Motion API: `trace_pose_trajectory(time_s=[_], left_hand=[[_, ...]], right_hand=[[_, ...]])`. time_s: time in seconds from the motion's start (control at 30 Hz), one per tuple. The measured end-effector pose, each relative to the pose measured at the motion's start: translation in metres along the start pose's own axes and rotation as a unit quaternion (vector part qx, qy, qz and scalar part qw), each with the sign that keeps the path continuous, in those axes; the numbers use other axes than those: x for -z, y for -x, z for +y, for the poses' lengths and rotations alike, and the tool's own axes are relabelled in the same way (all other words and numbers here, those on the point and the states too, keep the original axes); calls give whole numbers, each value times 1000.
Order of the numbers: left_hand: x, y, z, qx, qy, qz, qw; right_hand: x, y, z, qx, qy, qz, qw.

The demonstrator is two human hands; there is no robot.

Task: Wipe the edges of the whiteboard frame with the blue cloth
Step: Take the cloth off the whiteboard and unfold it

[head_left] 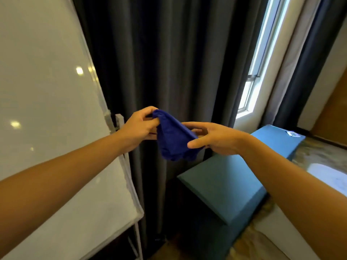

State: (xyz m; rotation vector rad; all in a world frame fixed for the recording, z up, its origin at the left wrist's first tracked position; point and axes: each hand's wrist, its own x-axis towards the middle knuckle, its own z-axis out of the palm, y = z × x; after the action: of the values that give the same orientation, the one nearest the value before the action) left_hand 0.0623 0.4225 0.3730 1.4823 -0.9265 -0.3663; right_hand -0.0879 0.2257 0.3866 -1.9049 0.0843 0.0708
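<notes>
**Cloth held clear of the board**

We pinch the blue cloth (pixel 173 136) between both hands: left hand (pixel 139 126) gripping its top corner, right hand (pixel 216 137) its lower edge, just right of the whiteboard frame (pixel 120 121), before the dark curtain (pixel 178 53).

Both forearms are bare to the frame edge, with no sleeves, watch, rings or gloves visible.

Both hands meet at the centre, stretching the blue cloth (pixel 173 136) between them — left hand (pixel 138 128) pinching its upper corner, right hand (pixel 216 138) gripping the lower edge. The whiteboard (pixel 43 91) leans at nine o'clock, its frame (pixel 105 109) just beside the left hand. Dark curtains (pixel 178 53) hang at twelve — a teal bench (pixel 225 184) sits at four.
</notes>
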Motion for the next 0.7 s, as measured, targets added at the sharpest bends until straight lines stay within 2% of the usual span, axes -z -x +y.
trace_pose_trajectory(time_s=[0.07,0.13,0.2,0.33,0.43,0.57,0.63,0.7], left_hand=[[-36,-10,-10,32,60,-2,998],[-74,-20,-22,51,105,9,993],[-107,-31,-36,57,119,-1,991],[-158,-59,-60,73,130,-92,985],[-185,-80,-80,124,180,-145,965],[-238,-114,-124,207,218,-108,948],[-267,-136,-153,271,257,-89,923],[-291,-157,-175,365,293,-74,881]], right_hand=[[25,23,28,2,-127,-22,992],[40,45,59,25,-246,-27,968],[47,59,89,27,-305,12,952],[77,76,142,11,-348,115,931],[103,81,170,-11,-373,197,907],[147,69,217,-113,-422,247,865],[173,61,239,-111,-428,223,869],[196,51,259,-139,-405,194,883]])
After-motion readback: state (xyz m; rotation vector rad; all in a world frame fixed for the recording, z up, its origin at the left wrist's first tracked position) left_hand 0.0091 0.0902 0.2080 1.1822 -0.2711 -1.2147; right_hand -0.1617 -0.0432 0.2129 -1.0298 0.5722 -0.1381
